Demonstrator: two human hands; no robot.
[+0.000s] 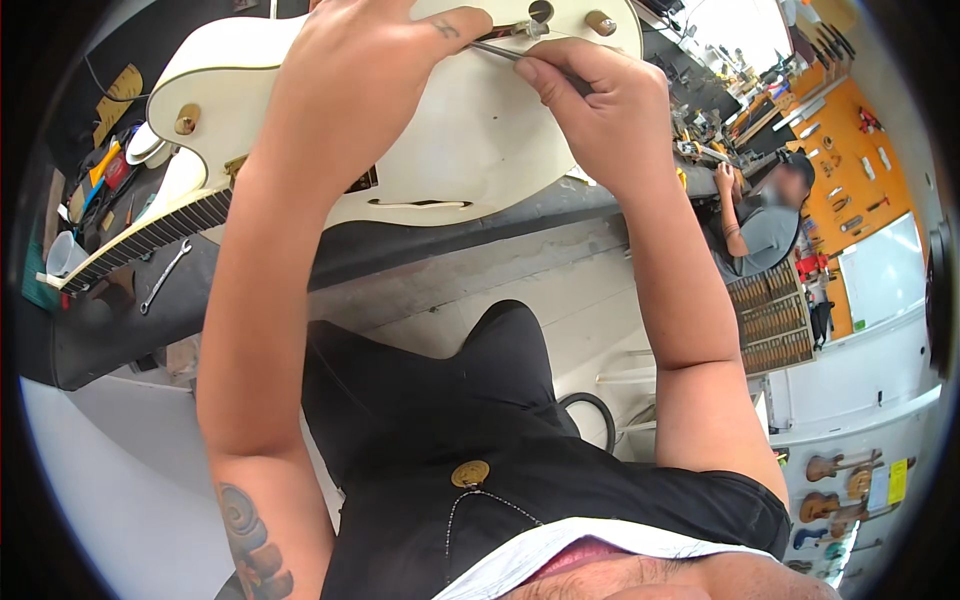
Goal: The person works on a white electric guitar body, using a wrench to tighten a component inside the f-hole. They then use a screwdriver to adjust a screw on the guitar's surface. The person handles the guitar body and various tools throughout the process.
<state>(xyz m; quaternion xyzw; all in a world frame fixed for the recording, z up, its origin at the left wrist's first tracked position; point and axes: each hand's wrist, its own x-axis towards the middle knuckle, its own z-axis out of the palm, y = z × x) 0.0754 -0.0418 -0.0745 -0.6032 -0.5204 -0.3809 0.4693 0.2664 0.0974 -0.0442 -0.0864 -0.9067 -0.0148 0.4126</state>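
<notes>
A white guitar body [460, 140] lies on the bench, with gold knobs [601, 22], an f-hole and a dark-fretted neck [140, 235] reaching left. My right hand [595, 120] grips a thin metal rod-like tool [492, 49] between thumb and fingers, beside a metal fitting [530, 30] near the guitar's top edge. My left hand [355, 85] is over the guitar, a finger bent toward the tool's other end; its other fingers are mostly hidden at the top, so what it grips is unclear.
A wrench [165, 275], plastic cup [66, 252] and assorted tools lie on the dark bench [110, 340]. Another person [760, 225] in grey works at right, near an orange tool board [850, 150]. Guitars [830, 470] hang on the far wall.
</notes>
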